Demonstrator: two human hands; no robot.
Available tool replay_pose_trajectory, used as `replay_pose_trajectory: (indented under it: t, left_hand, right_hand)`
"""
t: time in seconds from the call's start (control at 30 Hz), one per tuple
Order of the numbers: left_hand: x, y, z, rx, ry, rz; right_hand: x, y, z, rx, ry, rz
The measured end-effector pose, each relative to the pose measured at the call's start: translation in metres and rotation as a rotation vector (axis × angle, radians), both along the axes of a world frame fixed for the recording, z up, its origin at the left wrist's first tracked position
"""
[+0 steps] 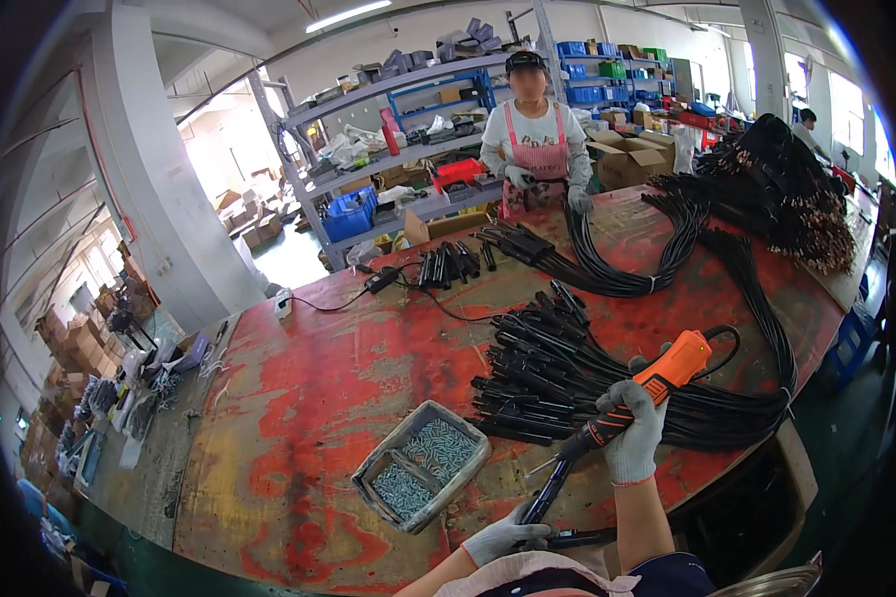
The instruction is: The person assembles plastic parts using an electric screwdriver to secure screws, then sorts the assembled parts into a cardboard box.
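A power screwdriver with an orange rear and black front is gripped in my gloved right hand. Its bit points down and left, just above a shiny black tube. My gloved left hand is closed on the lower end of that tube near the table's front edge. Left of the tube stands a worn two-compartment tray, with many small silver screws in both compartments. Beyond my hands lies a heap of black tubular handles, whose black cables run off to the right.
The red, paint-worn table spreads to the left. A cord with a small black box crosses its far side. Another person in gloves handles cables opposite me. A large pile of black cables lies far right. An open carton stands beside the table.
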State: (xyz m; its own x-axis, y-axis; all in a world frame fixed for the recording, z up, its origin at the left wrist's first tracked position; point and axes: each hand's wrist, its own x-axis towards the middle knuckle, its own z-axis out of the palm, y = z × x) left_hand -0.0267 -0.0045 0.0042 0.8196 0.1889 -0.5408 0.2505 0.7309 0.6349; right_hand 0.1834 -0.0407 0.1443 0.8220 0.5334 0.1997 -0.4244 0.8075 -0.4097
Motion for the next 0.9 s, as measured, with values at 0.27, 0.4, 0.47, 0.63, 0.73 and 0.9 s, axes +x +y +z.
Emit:
replay_pose_trajectory:
  t: [0.27,0.4,0.47,0.63,0.73,0.9]
  left_hand:
    - [-0.009,-0.011,-0.006,-0.176,-0.106,0.07]
    - [-0.002,-0.007,0.0,-0.216,-0.097,0.166]
    - [0.004,0.017,-0.014,-0.382,-0.24,0.087]
    - [-0.005,0.017,-0.01,-0.48,-0.259,0.149]
    - [-0.007,0.018,-0.015,-0.532,-0.232,0.153]
    - [-0.01,0.011,-0.02,-0.557,-0.278,0.155]
  right_hand:
    - [0.0,-0.001,-0.008,-0.177,-0.109,-0.059]
    - [0.008,-0.001,-0.018,-0.244,-0.118,-0.104]
    - [0.013,0.007,-0.024,-0.361,-0.007,-0.14]
    - [0.02,-0.004,-0.046,-0.177,-0.016,0.055]
    - [0.016,-0.013,-0.063,-0.194,0.058,0.063]
    - [0.006,-0.033,-0.079,-0.268,0.13,0.008]
